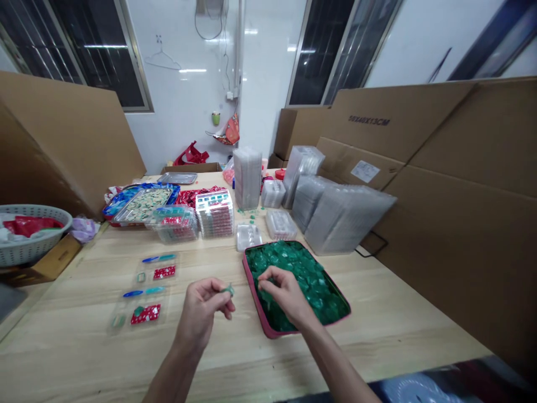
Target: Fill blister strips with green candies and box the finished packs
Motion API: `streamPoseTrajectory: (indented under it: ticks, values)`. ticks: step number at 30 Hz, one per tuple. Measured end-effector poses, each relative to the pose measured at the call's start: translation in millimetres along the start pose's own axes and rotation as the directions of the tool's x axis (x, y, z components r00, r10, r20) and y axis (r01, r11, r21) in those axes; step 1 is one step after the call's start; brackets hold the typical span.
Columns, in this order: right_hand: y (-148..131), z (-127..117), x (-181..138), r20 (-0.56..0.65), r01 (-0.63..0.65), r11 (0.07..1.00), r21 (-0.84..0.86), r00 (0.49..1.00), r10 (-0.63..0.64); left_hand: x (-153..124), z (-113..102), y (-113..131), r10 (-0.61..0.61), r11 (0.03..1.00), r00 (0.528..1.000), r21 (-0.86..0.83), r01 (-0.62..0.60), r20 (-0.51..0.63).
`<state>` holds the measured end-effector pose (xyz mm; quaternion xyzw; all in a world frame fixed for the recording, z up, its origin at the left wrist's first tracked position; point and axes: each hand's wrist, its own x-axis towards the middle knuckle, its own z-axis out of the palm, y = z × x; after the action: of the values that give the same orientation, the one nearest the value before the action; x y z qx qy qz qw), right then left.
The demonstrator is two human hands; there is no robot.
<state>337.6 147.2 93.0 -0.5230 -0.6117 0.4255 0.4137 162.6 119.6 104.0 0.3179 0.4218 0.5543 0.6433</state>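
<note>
Between the thumb and fingers of my left hand (206, 307) is a small green piece (229, 290), too small to name closely. My right hand (282, 291) is pinched above the left part of a red-rimmed tray (265, 324) filled with green pieces (293, 268); what its fingertips hold, if anything, I cannot make out. Left of my hands lie two clear plastic blister trays. The nearer one holds a blue pen-like tool (142, 292), a red patterned packet (146, 314) and a green piece (138, 310); the farther one holds a similar tool (158, 258) and packet (164, 272).
Stacked clear trays (344, 218) stand at the right beside a tall cardboard sheet (453, 224). Filled blister packs (215, 215) and a metal tray of small pale pieces (146, 204) sit toward the back left. A grey basket (31, 240) stands at the far left.
</note>
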Motion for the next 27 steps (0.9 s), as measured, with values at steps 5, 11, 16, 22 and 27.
streamPoseTrajectory:
  ticks: [5,11,16,22,27]
  values:
    - [-20.5,-0.8,-3.2,0.299,-0.214,0.95,0.226,0.944,0.141,4.8,-3.1,3.0,-0.073,0.997,0.995,-0.034,0.075,0.073]
    - [-29.8,9.2,-5.0,0.314,-0.046,0.996,0.082,0.949,0.018,1.9,1.2,-6.4,-0.076,0.997,0.995,-0.016,0.077,0.059]
    - [-27.3,10.2,-4.8,0.309,0.061,0.997,-0.043,0.95,-0.045,1.5,2.8,-7.7,-0.03,0.999,0.999,0.024,0.029,0.021]
    - [-14.4,28.9,-18.2,0.218,0.289,0.92,-0.266,0.947,-0.235,-1.8,0.0,-18.7,-0.013,0.981,1.0,0.193,0.018,-0.028]
    - [5.2,34.9,-17.1,0.028,0.186,0.958,-0.218,0.983,-0.184,-11.9,-12.6,-17.5,-0.097,0.974,0.995,0.207,0.09,0.023]
